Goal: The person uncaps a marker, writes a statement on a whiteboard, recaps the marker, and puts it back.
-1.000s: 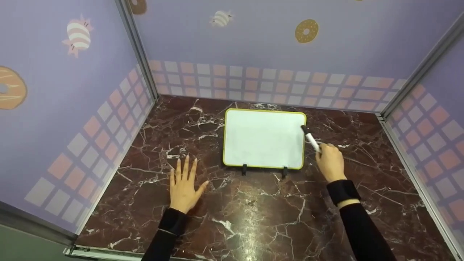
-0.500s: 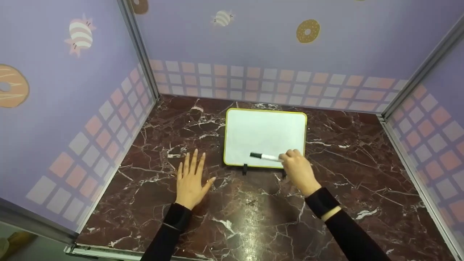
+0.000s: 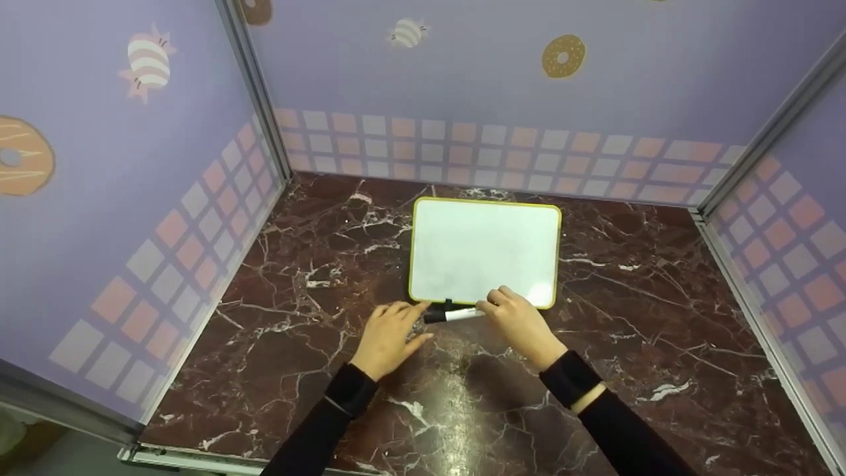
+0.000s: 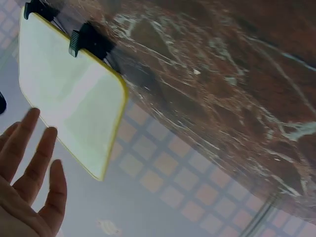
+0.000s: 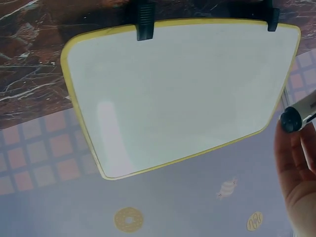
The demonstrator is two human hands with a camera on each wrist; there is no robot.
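Observation:
A whiteboard (image 3: 486, 251) with a yellow rim stands on black clip feet (image 4: 78, 42), leaning back. My right hand (image 3: 522, 327) holds a white marker (image 3: 464, 313) by its rear part, low in front of the board's bottom edge. The marker's black cap (image 3: 435, 317) points left. In the right wrist view, the marker's dark rear end (image 5: 291, 120) juts out beside the fingers. My left hand (image 3: 388, 338) is just left of the cap, thumb and index finger spread on either side of it. Its fingers (image 4: 43, 153) are slightly bent in the left wrist view.
The dark red marbled tabletop (image 3: 317, 251) is bounded by a purple back wall (image 3: 476, 73), a left wall (image 3: 79, 198) and a right wall (image 3: 813, 218). Metal rails run along the edges. The board's blank face reflects light.
My right hand brings the marker left and down from beside the board to its bottom edge. The left hand lifts from lying flat and moves right, up to the cap.

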